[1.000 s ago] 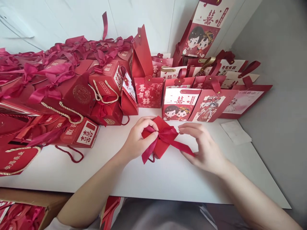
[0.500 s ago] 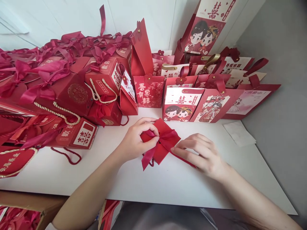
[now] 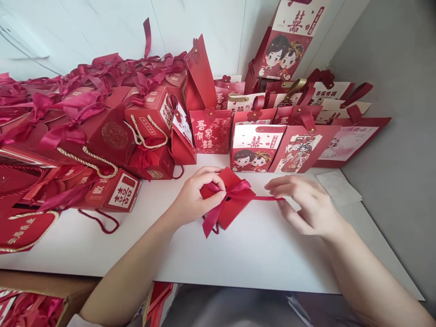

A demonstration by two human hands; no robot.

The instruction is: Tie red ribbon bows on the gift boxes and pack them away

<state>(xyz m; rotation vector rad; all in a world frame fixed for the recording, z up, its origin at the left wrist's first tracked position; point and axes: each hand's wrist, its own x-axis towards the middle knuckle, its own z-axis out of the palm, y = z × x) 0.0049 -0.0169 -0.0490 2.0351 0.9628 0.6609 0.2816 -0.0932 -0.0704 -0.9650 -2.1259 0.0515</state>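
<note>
A small red gift box [image 3: 235, 213] sits tilted on the white table, with a crimson satin ribbon [image 3: 214, 217] tied over its top. The thumb and fingers of my left hand [image 3: 200, 193] pinch the ribbon at the knot and steady the box's left side. To the right of the box, my right hand [image 3: 306, 204] hovers with thumb and fingers apart. One ribbon tail [image 3: 265, 198] stretches sideways from the box to my right fingertips; whether they touch it is unclear. A dark hole shows in the box top beside the knot. A dark red cord peeks out below.
Ribboned red boxes [image 3: 116, 136] are heaped at the left. Red and white gift bags [image 3: 257, 150] stand in rows behind the box, one tall bag [image 3: 284, 50] above the others. White paper [image 3: 339, 186] lies at right near the grey wall. A cardboard carton [image 3: 78, 290] is at lower left.
My right hand has moved right and up, away from the box, and its fingers have spread. The ribbon tail has swung from a downward slant to level. My left hand keeps its pinch.
</note>
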